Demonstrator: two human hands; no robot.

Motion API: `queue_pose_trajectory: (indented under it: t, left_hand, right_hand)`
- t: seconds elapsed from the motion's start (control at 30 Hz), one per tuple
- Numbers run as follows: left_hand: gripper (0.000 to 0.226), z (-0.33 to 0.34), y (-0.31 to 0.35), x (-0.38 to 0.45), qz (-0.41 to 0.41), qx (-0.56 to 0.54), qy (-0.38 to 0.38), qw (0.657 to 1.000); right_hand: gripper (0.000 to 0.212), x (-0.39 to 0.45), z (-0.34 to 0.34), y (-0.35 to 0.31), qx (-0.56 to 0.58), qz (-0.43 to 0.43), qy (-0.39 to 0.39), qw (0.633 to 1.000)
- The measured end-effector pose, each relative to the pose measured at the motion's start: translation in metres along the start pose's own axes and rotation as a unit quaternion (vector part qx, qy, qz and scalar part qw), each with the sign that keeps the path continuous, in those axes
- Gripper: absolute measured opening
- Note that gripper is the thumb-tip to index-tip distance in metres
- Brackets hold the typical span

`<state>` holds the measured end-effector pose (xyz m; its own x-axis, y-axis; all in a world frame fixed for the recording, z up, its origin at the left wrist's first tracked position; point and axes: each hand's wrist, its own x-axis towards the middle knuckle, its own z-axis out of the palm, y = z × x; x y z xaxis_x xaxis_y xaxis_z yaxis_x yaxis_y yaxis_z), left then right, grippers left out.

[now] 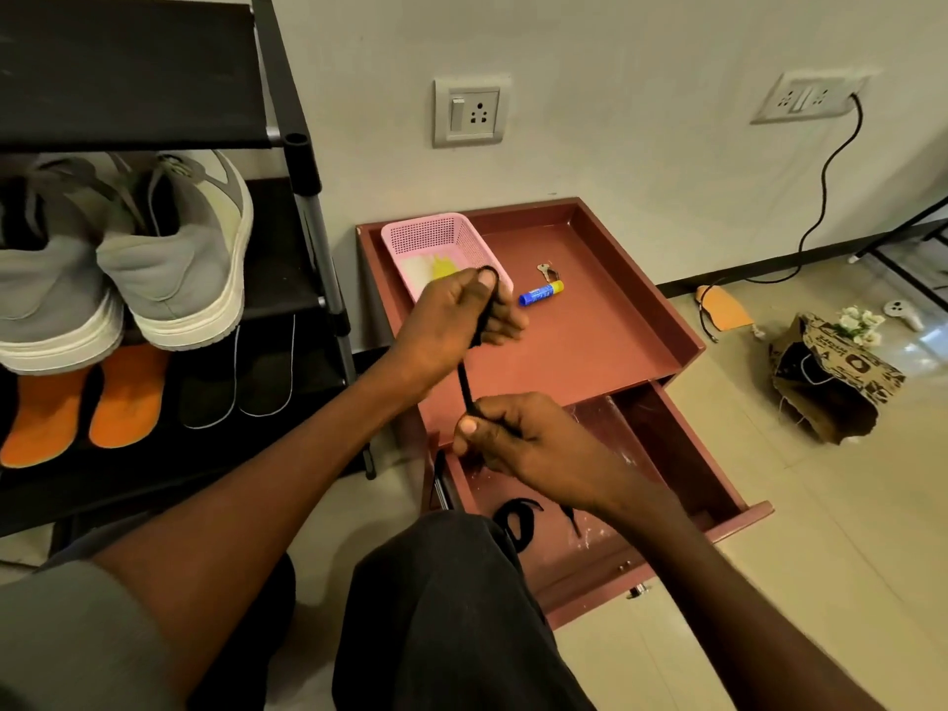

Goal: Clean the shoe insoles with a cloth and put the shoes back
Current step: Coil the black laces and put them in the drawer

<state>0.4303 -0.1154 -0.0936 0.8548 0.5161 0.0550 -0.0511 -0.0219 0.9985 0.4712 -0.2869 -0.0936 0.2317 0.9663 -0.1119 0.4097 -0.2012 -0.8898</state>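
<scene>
Oddly, neither cloth nor insole is in hand: the left hand (456, 310) and right hand (518, 438) both pinch a black lace (468, 384). The grey shoes (169, 248) sit on the rack (302, 161), at 9 o'clock, orange insoles (82, 402) below. Next, probably, drop the lace in the drawer (687, 454) and find a cloth.

So I count two grey sneakers (169, 248), two orange insoles (87, 402), two black insoles (236, 372), two wall sockets (471, 111), one pink basket (441, 238), one glue stick (541, 293).
</scene>
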Motion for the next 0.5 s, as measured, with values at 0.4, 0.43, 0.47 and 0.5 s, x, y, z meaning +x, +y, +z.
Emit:
queue_pose_trajectory:
  t: [0.4, 0.43, 0.47, 0.5]
  left_hand:
    - [0.057, -0.005, 0.013, -0.009, -0.156, -0.225, -0.160, 0.948]
    - [0.055, -0.005, 0.014, -0.008, -0.158, -0.268, -0.146, 0.939]
    - [0.052, -0.005, 0.013, -0.006, -0.153, -0.310, -0.127, 0.930]
    - [0.048, -0.003, 0.012, -0.005, -0.142, -0.345, -0.103, 0.922]
  right_hand:
    - [0.028, 0.021, -0.047, 0.015, 0.074, 0.131, 0.312, 0.938]
    - [0.034, 0.018, -0.040, 0.020, 0.068, 0.140, 0.267, 0.951]
    - [0.038, 0.016, -0.033, 0.023, 0.046, 0.135, 0.220, 0.965]
    - [0.039, 0.014, -0.026, 0.024, 0.003, 0.120, 0.174, 0.977]
